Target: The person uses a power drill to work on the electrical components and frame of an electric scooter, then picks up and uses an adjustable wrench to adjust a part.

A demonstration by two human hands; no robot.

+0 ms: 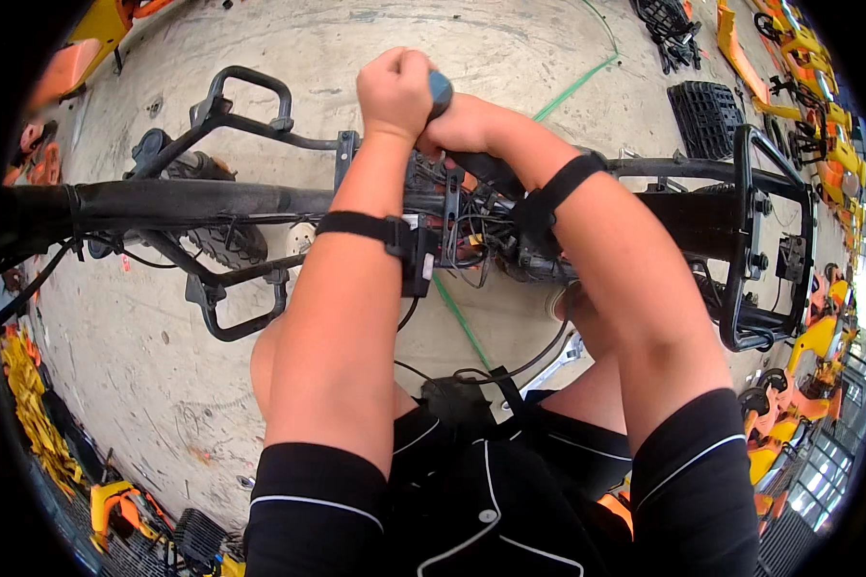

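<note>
Above the middle of a black tubular vehicle frame (106, 202), my left hand (394, 91) is closed around a tool (440, 89) with a rounded blue-grey end. My right hand (467, 130) is closed on the same tool just right of and below the left one, and a dark part of it shows under my fingers. Below my hands lie wiring and cables (462, 231) in the frame's centre. What the tool's far end touches is hidden by my hands and arms.
A tire (226, 245) and tubular side bars are at left. A wrench (553, 370) lies by my right leg. Black grates (702, 120), a green line (577, 82) on the concrete floor, and yellow and orange vehicle parts (808, 346) surround the frame.
</note>
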